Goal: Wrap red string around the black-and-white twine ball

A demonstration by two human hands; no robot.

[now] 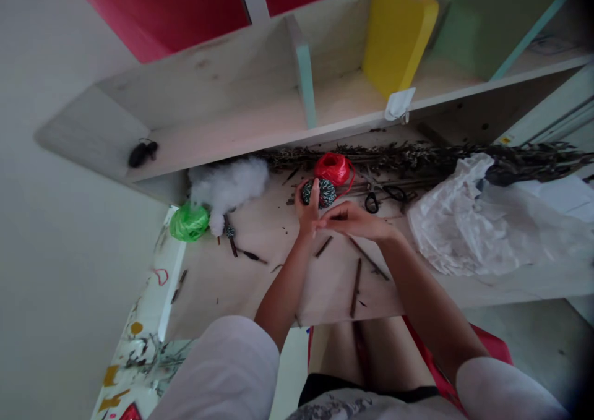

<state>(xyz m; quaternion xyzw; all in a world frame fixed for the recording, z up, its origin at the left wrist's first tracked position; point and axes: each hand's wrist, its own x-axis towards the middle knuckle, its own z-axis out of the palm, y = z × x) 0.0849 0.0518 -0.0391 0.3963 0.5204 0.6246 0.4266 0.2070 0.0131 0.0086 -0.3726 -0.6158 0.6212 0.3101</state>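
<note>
Two hands meet at a striped twine ball (325, 192): the left hand (306, 214) grasps it, the right hand (355, 221) lies open, fingers extended, beside it (cut twigs (356, 287) lie scattered on the table (278, 284)).

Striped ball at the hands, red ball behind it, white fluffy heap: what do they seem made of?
The striped ball looks like matte twisted twine, perhaps cotton: wound strands show. The red ball seems glossy plastic raffia, from its shiny flat ribbons. The white fluffy heap looks like loose stuffing, tufted, unwoven; the exact fibre is unclear.
</note>
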